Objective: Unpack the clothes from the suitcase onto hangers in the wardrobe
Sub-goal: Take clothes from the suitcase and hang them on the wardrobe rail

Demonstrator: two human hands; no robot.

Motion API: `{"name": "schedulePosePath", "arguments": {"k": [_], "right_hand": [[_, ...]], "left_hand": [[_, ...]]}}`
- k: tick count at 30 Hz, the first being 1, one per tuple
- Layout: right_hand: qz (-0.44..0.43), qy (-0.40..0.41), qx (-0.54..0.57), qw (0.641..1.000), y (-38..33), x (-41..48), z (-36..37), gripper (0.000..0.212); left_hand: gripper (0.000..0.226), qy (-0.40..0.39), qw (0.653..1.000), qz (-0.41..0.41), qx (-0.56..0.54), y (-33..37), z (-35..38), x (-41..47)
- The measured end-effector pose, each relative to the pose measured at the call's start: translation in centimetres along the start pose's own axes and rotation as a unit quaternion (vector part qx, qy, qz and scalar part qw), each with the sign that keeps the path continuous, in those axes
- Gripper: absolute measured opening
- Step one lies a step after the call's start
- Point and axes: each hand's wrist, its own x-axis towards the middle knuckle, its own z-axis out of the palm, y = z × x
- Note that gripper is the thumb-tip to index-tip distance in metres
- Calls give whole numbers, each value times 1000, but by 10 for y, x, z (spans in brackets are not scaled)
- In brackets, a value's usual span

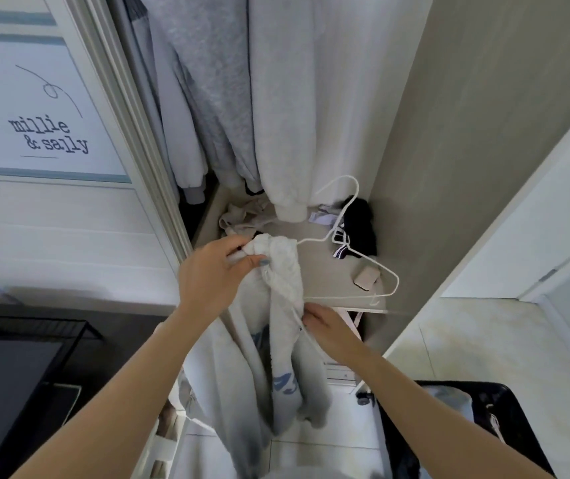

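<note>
A pale grey-white garment with blue print [283,357] hangs down in front of me, bunched at its top over one end of a white wire hanger [363,257]. My left hand [214,274] pinches that bunched top at the hanger's left end. My right hand [328,326] grips the cloth and the hanger's lower bar near its middle. The hanger's hook points up toward the wardrobe. The open black suitcase [466,430] lies on the floor at the lower right, with pale clothes inside.
Grey and white garments [276,98] hang in the wardrobe ahead. On its shelf [314,257] lie beige cloth, a black item [359,226] and a small pink case [364,280]. A sliding door stands left, a black wire rack [28,357] lower left.
</note>
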Motion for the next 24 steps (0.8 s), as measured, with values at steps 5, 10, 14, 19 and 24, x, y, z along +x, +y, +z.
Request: {"name": "schedulePosePath", "arguments": {"k": [5, 10, 14, 19, 24], "right_hand": [[160, -174, -231, 944, 26, 15, 7, 36], [240, -215, -412, 852, 79, 3, 16, 47], [300, -174, -364, 865, 118, -15, 10, 43], [390, 0, 72, 918, 123, -7, 2, 23], [391, 96, 484, 777, 110, -23, -7, 20]], "left_hand": [[16, -5, 998, -60, -3, -12, -4, -21], [21, -20, 997, -78, -8, -21, 1, -41], [18, -30, 995, -97, -18, -34, -2, -43], [15, -60, 990, -118, -50, -44, 6, -51], [7, -60, 985, -107, -118, -53, 3, -46]]}}
